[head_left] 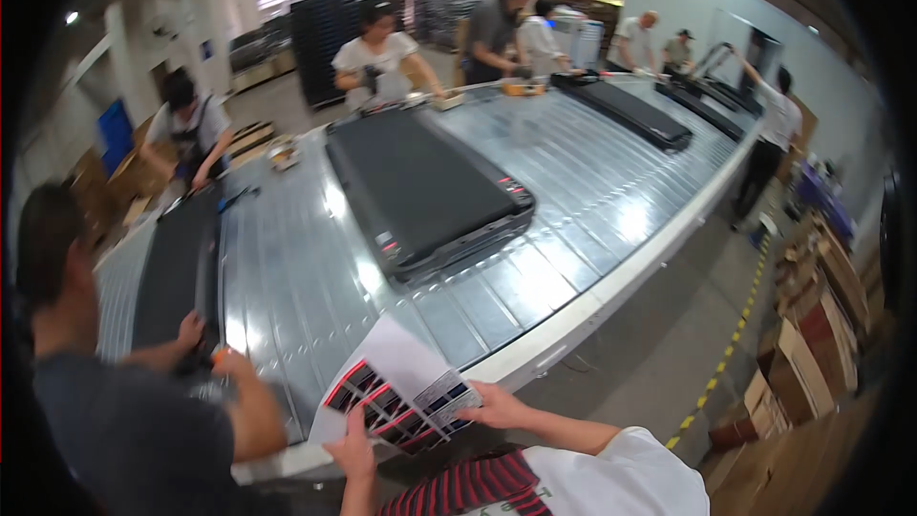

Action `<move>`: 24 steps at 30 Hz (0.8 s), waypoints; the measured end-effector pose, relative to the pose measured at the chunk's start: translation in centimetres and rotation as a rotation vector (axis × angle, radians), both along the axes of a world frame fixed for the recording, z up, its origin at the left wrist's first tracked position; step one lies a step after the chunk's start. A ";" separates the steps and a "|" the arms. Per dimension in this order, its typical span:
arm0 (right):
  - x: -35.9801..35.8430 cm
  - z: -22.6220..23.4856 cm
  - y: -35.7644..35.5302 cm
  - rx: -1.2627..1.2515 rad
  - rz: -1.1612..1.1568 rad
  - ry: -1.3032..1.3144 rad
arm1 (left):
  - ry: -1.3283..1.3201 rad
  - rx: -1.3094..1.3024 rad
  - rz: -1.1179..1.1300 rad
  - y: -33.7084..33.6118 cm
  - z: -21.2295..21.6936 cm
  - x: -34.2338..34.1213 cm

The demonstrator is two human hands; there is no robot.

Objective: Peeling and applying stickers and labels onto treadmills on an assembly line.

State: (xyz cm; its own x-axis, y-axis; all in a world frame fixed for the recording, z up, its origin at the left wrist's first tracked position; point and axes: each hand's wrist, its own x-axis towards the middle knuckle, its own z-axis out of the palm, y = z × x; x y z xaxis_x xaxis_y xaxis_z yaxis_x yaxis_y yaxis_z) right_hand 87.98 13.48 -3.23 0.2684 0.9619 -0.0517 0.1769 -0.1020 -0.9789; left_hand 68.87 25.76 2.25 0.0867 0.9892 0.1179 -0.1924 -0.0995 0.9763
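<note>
Between my two hands is a white sheet of printed labels (406,363) with rows of red, black and dark blue blocks. Its blank white upper part tilts up over the edge of the metal roller conveyor (287,325). My left hand (353,447) pinches the lower left edge, thumb on top. On the right edge, my right hand (497,408) grips with the thumb over the print. Beyond the sheet, a large black flat unit like a treadmill deck (430,186) lies on the conveyor, with small red-marked labels at its near corners. Neither hand touches it.
At my left, a co-worker in a dark shirt (134,420) leans over another black deck (177,268), holding something orange. Several people stand along the far side, with more black decks (621,110) on the line. Cardboard boxes (802,373) and a yellow-black floor stripe (731,349) are at right.
</note>
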 end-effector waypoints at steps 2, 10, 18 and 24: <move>0.2 -1.7 0.9 0.063 0.005 -0.105 | -0.044 0.040 -0.034 1.0 -1.2 0.3; 2.2 -0.2 2.4 -0.065 0.024 -0.008 | -0.102 0.049 -0.199 4.0 -0.6 1.3; 5.3 0.8 3.1 0.073 -0.066 0.104 | -0.134 0.056 -0.252 4.7 1.4 4.7; 6.6 -1.5 2.6 -0.007 -0.103 0.160 | -0.098 0.084 -0.312 5.1 0.9 6.8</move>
